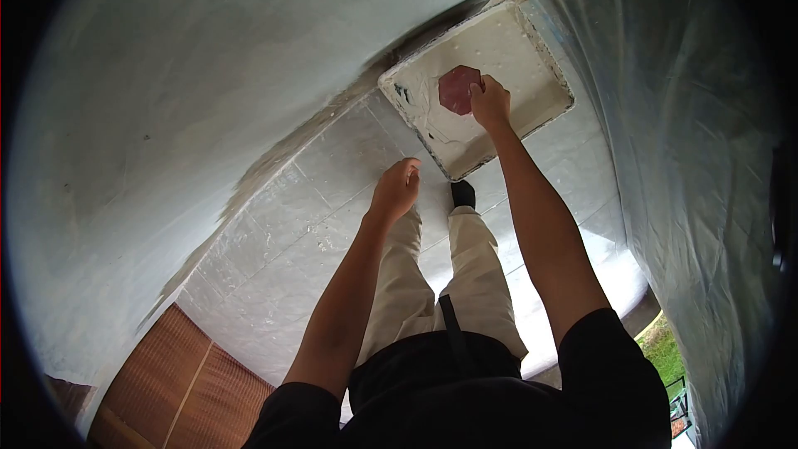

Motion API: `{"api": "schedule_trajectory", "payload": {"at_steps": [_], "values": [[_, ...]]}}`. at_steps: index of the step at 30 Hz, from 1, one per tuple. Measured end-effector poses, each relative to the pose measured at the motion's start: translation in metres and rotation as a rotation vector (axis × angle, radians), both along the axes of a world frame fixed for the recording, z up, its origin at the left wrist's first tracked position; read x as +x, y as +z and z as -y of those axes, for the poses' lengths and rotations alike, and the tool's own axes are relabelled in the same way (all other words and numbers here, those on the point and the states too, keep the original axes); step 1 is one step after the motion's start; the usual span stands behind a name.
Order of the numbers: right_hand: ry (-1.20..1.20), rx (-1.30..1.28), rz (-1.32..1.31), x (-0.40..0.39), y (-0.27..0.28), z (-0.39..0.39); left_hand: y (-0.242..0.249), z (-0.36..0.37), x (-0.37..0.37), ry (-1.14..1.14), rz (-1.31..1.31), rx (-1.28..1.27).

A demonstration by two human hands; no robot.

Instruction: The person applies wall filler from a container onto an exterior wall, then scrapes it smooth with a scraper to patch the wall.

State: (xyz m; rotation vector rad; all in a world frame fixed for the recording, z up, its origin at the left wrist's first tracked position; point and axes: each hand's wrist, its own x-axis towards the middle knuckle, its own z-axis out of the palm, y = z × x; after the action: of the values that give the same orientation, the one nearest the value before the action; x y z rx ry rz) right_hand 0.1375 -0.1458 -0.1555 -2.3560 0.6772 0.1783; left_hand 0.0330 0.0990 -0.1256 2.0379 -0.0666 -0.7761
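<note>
My right hand [492, 101]: fingers pinching the red hexagonal plate [457, 90] by one edge, over the paste-smeared tray [539, 122], nearer its left edge. Left hand [397, 189]: fingers curled, can't tell if gripping, off the tray's near corner. Grey floor [278, 220] spattered; pale wall [166, 91] left, plastic sheeting [673, 166] right.

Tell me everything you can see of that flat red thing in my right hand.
The red plate is dull, flat-looking and many-sided, with straight edges and blunt corners; it could be plastic. Your right hand grips it at its right side, the thumb showing against that edge. It is over the pale, messy tray; whether it touches the contents is unclear.
</note>
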Motion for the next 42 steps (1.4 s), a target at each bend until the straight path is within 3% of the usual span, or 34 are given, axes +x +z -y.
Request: {"api": "schedule_trajectory", "payload": {"at_steps": [18,25,29,34,36,38,42], "values": [[0.113,0.289,-0.099,0.000,-0.018,0.008,-0.010,-0.022,-0.028,0.040,-0.178,0.077],[0.064,0.339,-0.155,-0.005,-0.011,0.025,-0.009,-0.030,-0.020,-0.017,-0.207,0.107],[-0.018,0.504,-0.051,-0.010,-0.024,0.036,-0.009,-0.029,-0.020,0.011,-0.203,0.078],[-0.083,0.674,0.012,-0.018,0.004,0.037,0.002,-0.020,-0.018,0.111,-0.143,-0.016],[-0.214,0.917,0.038,-0.023,0.020,0.036,0.009,-0.015,-0.012,0.127,-0.107,-0.060],[-0.282,1.004,0.053,-0.026,0.051,0.031,0.021,-0.008,-0.003,0.131,-0.046,-0.079],[-0.312,1.264,0.112,-0.031,0.103,0.032,0.075,0.008,0.026,0.146,0.054,-0.118]]}}
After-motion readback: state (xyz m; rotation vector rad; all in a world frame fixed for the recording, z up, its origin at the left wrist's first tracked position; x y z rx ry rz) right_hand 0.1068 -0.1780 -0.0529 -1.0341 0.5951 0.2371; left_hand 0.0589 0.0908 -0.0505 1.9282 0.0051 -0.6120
